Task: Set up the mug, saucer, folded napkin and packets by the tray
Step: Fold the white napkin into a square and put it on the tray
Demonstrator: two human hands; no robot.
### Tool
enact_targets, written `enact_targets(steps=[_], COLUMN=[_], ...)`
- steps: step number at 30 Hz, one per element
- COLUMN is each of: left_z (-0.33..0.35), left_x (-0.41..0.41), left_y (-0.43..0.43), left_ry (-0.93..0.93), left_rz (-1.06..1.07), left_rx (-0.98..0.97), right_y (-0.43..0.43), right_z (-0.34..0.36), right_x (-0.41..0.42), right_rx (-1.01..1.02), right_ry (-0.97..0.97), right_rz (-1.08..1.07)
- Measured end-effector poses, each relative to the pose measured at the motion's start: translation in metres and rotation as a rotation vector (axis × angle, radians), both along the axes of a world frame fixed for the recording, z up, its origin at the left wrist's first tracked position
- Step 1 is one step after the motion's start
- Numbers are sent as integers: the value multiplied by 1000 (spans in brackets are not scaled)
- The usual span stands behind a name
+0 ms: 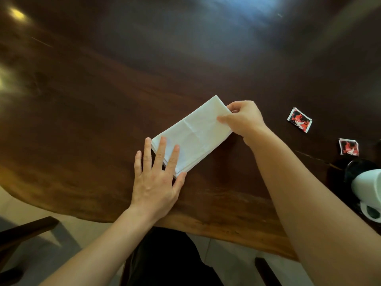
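A white napkin [193, 135], folded into a long rectangle, lies slanted on the dark wooden table [103, 100]. My left hand [156, 178] lies flat with straight fingers pressing the napkin's near-left end. My right hand [245, 118] pinches the far-right end between thumb and fingers. Two red-and-black packets lie to the right, one [299, 120] farther away and one [349, 146] nearer. A white mug [369, 184] sits at the right edge on something dark, partly cut off by the frame. I cannot make out a saucer or a tray.
The table's near edge [206, 228] curves just in front of my body. A dark chair arm [26, 230] shows at lower left and another dark chair part [266, 271] at lower right.
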State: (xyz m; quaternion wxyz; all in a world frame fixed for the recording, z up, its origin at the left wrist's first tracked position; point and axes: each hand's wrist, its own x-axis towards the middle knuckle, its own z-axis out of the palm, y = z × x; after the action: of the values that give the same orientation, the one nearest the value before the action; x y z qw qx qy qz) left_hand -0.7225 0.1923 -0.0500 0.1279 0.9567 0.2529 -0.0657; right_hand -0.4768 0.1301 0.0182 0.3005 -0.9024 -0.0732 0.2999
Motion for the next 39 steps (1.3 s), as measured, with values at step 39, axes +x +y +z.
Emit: enact_targets(steps=[39], left_z=[0], left_x=[99], left_y=[45], left_ry=[-97], left_rz=[-372], left_rx=[-26], right_y=[-49], right_z=[-28], right_x=[-105], right_rx=[427], right_ry=[-599], right_rz=[135])
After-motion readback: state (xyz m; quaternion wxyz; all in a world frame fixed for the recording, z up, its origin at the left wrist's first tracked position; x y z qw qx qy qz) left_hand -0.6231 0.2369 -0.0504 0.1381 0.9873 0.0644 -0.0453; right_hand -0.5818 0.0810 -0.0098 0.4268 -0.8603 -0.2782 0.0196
